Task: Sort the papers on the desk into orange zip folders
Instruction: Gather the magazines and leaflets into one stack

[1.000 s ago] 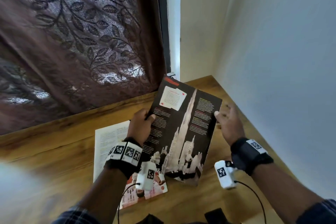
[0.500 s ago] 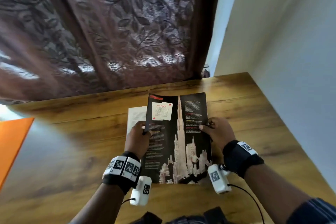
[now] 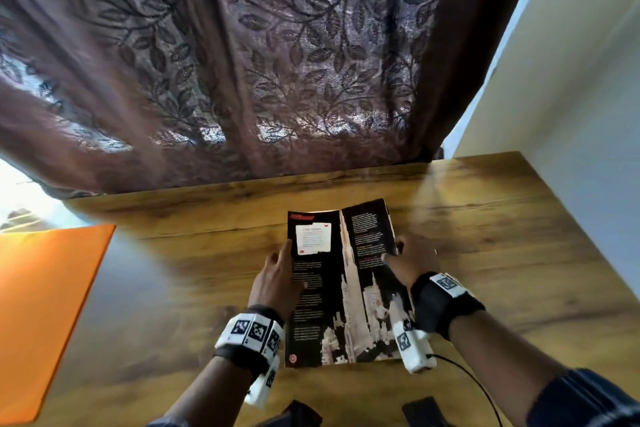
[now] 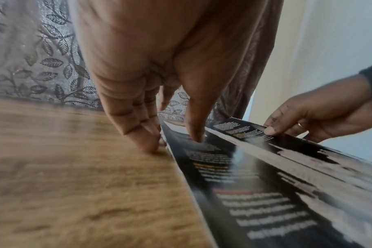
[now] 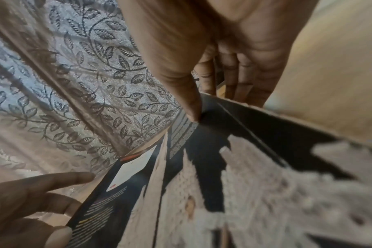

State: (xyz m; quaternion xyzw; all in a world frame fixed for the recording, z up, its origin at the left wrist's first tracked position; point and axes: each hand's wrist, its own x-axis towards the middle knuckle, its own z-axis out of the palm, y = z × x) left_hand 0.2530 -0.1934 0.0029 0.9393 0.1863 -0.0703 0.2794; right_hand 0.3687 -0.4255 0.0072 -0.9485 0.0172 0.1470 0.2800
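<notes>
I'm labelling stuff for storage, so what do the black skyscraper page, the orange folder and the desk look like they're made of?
Black skyscraper page: glossy coated paper, thin and flexing, with a sheen streak in the left wrist view. Orange folder: probably smooth plastic, flat and uniformly coloured; hard to confirm. Desk: wood-grain surface, maybe laminate, with a soft sheen.

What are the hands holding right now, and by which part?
Both hold the black skyscraper page by its side edges: left hand on the left edge, thumb on top; right hand pinching the right edge.
</notes>
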